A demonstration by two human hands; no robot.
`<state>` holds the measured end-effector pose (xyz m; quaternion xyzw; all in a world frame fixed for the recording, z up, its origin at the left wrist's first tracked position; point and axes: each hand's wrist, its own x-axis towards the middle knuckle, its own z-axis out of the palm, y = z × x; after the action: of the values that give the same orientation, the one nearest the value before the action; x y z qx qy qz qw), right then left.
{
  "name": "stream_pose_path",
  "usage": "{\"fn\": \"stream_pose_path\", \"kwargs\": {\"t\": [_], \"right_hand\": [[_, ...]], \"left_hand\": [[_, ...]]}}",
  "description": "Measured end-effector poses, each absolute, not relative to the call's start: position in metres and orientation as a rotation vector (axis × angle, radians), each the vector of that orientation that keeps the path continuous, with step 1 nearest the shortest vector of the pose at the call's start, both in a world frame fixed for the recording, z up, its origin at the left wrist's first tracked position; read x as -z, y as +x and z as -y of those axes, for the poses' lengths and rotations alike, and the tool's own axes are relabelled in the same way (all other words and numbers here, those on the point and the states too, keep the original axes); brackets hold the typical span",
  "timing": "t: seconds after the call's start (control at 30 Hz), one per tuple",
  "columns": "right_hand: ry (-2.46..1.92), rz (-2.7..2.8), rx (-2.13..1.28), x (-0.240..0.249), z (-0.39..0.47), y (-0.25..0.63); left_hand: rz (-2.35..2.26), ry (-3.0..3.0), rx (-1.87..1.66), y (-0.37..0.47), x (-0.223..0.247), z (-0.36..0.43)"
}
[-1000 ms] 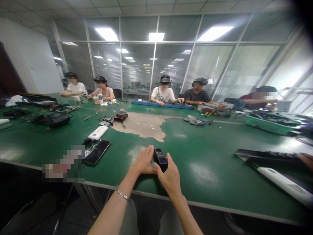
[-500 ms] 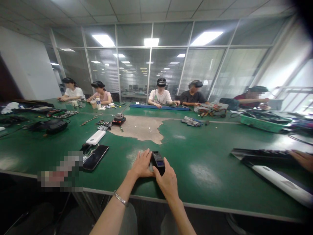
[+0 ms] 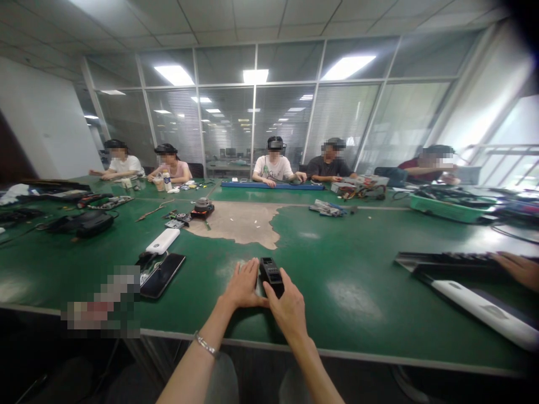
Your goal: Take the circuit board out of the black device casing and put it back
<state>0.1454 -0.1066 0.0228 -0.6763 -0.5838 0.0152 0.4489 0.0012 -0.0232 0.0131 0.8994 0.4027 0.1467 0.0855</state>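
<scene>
I view the station remotely and record, by size, as follows. Green table [image 3: 320,252]: a bare, irregular patch [image 3: 236,224] shows near its middle. Dark frame [image 3: 446,261]: lies at the right, a co-worker's hand [image 3: 520,269] at its far end. Green basket [image 3: 446,209]: holds dark cables. My left hand [image 3: 242,283]: open, fingers extended forward, thumb spread towards the right thumb. My right hand [image 3: 288,300]: partly closed, fingers and thumb set a device's width apart. Smartphone [image 3: 162,275]: flat, screen up, left of both hands. White power bank [image 3: 163,241]: just beyond the phone. Black device [image 3: 270,270]: on the table between my hands — its near end held by the right; I cannot tell whether the left touches it.
</scene>
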Motion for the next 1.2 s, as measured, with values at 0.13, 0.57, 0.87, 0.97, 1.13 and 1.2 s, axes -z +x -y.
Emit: {"fn": "stream_pose_path", "kwargs": {"t": [0.13, 0.57, 0.87, 0.97, 1.13, 1.2], "right_hand": [[-1.613, 1.355, -0.030, -0.047, 0.105, 0.155], [-1.796, 1.274, 0.036, -0.010, 0.104, 0.222], [-1.803, 1.353, 0.136, 0.010, 0.101, 0.225], [-1.757, 1.372, 0.250, 0.017, 0.099, 0.227], [-1.759, 1.367, 0.273, 0.023, 0.097, 0.230], [-1.768, 1.362, 0.257, 0.022, 0.097, 0.230]], "left_hand": [[-1.181, 2.677, -0.404, 0.001, -0.015, 0.023], [-1.193, 2.665, -0.421, 0.000, -0.021, 0.028], [-1.196, 2.671, -0.428, 0.000, -0.020, 0.027], [-1.197, 2.677, -0.425, 0.000, -0.020, 0.027], [-1.201, 2.670, -0.440, 0.000, -0.019, 0.028], [-1.198, 2.667, -0.451, 0.000, -0.019, 0.028]]}}
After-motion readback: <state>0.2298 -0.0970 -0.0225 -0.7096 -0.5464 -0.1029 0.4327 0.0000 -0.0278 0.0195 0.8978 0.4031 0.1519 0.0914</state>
